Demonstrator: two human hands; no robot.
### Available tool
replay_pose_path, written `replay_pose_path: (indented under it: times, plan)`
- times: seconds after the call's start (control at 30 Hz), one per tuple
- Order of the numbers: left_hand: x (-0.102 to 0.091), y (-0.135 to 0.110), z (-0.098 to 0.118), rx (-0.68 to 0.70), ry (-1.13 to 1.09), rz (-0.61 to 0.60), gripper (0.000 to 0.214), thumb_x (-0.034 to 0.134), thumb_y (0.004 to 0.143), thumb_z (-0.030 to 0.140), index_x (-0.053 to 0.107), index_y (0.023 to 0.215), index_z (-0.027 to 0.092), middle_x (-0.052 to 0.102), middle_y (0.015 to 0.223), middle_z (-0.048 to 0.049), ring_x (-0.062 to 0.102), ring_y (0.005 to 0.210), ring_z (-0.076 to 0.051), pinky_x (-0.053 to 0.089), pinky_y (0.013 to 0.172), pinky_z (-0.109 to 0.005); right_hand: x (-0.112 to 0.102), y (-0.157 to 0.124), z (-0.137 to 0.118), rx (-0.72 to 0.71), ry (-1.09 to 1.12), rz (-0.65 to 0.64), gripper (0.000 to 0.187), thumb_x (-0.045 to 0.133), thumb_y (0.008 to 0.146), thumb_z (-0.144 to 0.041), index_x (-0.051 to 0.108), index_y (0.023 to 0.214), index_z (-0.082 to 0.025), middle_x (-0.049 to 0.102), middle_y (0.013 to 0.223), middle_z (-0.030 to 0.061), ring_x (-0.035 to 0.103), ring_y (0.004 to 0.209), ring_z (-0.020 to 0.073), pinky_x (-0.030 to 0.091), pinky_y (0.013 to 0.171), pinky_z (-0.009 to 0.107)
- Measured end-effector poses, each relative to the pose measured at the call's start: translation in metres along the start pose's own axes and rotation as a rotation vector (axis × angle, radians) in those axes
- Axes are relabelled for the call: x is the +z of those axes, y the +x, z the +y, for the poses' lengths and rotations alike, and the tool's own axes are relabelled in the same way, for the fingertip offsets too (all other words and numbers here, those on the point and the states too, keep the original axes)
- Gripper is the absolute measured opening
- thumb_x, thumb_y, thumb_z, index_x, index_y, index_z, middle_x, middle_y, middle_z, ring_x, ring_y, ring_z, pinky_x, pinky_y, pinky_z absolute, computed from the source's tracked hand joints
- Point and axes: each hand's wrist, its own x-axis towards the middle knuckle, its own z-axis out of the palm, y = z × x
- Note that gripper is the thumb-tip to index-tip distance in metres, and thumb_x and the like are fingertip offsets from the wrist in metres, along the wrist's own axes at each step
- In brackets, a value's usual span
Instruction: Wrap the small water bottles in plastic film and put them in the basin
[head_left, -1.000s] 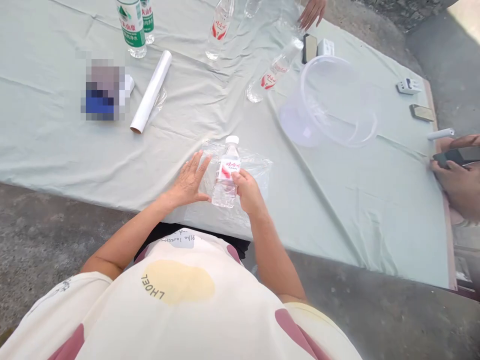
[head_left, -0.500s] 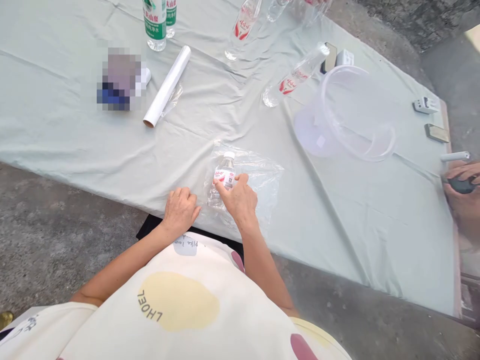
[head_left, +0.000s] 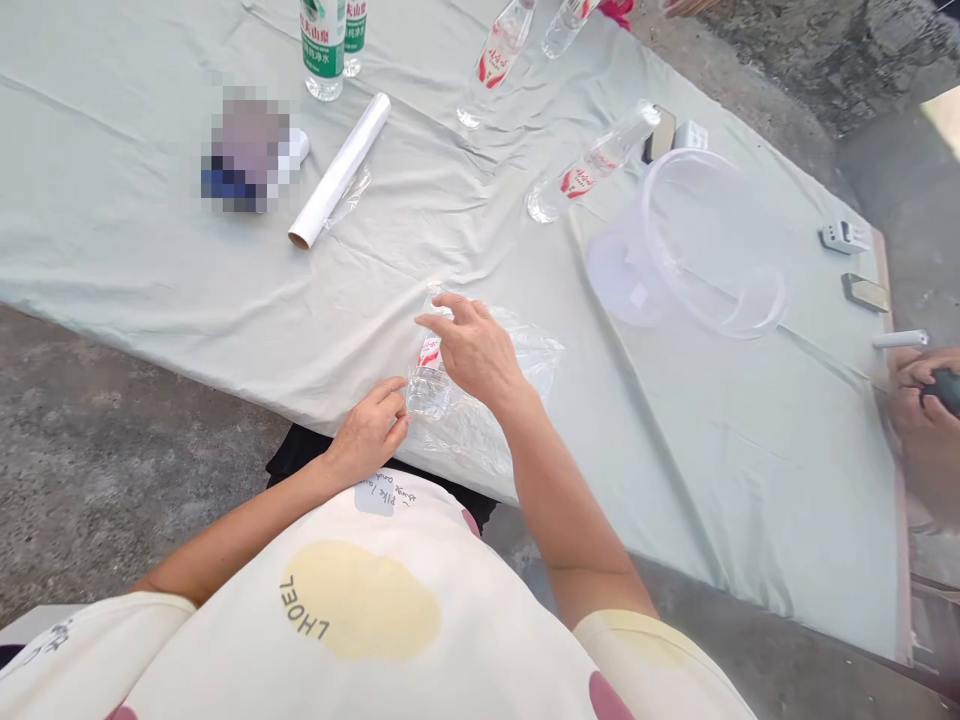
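A small clear water bottle (head_left: 430, 385) with a red and white label lies on the cloth near the front edge of the table. Around and under it is a thin clear plastic sheet or bag (head_left: 536, 345), wrinkled and spread to the right. My right hand (head_left: 480, 350) is over the bottle's upper part, thumb and fingers stretched out and apart; it hides the cap. Beside the bottle's lower end rests my left hand (head_left: 371, 428), its fingers loosely bent and thumb apart. Its fingertips reach the left edge of the plastic.
A white roll of plastic film (head_left: 341, 170) lies beyond my left hand. Farther back stand green-labelled bottles (head_left: 322, 60) and red-labelled bottles (head_left: 495, 65), (head_left: 589, 170). A clear tub (head_left: 626, 275) is to the right. Another person's hand (head_left: 926, 390) holds a dark object at the right edge.
My right hand has let go of the bottle's middle and moved up toward its cap end, fingers opening. My left hand has slid right and up, to the bottle's side.
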Motion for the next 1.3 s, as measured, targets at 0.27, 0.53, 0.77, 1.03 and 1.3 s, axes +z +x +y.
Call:
replay_pose_path:
  times: [0.27,0.53,0.77,1.03,1.3]
  plan:
    - [0.010,-0.001,0.002,0.171,0.188,0.041,0.019,0.042,0.097,0.015,0.054,0.084,0.020,0.060,0.140,-0.0160,0.064,0.121,-0.022,0.056,0.097,-0.038,0.006,0.017,0.006,-0.190,-0.149,-0.223,0.042,0.041,0.089,-0.002,0.078,0.098,-0.018,0.060,0.133,0.0144,0.054,0.096,0.0277,0.047,0.066,0.038]
    - [0.030,0.006,0.005,0.571,0.349,0.106,0.020,0.048,0.094,0.007,0.059,0.079,0.017,0.068,0.124,-0.0156,0.058,0.132,-0.026,0.055,0.104,-0.040,0.038,-0.016,0.036,-0.120,0.141,0.219,0.036,0.045,0.089,-0.002,0.075,0.099,-0.020,0.069,0.113,0.0109,0.057,0.098,0.0240,0.053,0.083,0.037]
    - [0.055,0.029,0.028,0.760,0.387,-0.135,0.014,0.059,0.094,0.027,0.065,0.100,0.015,0.068,0.123,-0.0164,0.055,0.132,-0.032,0.053,0.101,-0.047,0.054,-0.049,0.068,0.004,0.441,0.489,0.032,0.044,0.090,-0.007,0.071,0.098,-0.023,0.072,0.111,0.0077,0.066,0.104,0.0207,0.058,0.083,0.036]
    - [0.096,0.067,0.067,0.830,0.652,-0.428,0.044,0.072,0.084,0.047,0.065,0.106,0.009,0.066,0.092,-0.0159,0.059,0.103,-0.032,0.048,0.088,-0.043,0.038,-0.082,0.095,0.224,0.700,0.437,0.022,0.053,0.092,-0.024,0.071,0.105,-0.023,0.069,0.119,0.0089,0.068,0.099,0.0189,0.058,0.074,0.033]
    - [0.142,0.085,0.089,0.636,0.613,-0.532,0.078,0.079,0.073,0.051,0.057,0.132,0.005,0.058,0.136,-0.0250,0.043,0.134,-0.050,0.032,0.109,-0.058,0.002,-0.087,0.075,0.186,0.534,0.184,0.026,0.062,0.092,-0.027,0.067,0.117,-0.021,0.062,0.118,0.0103,0.062,0.100,0.0219,0.054,0.074,0.034]
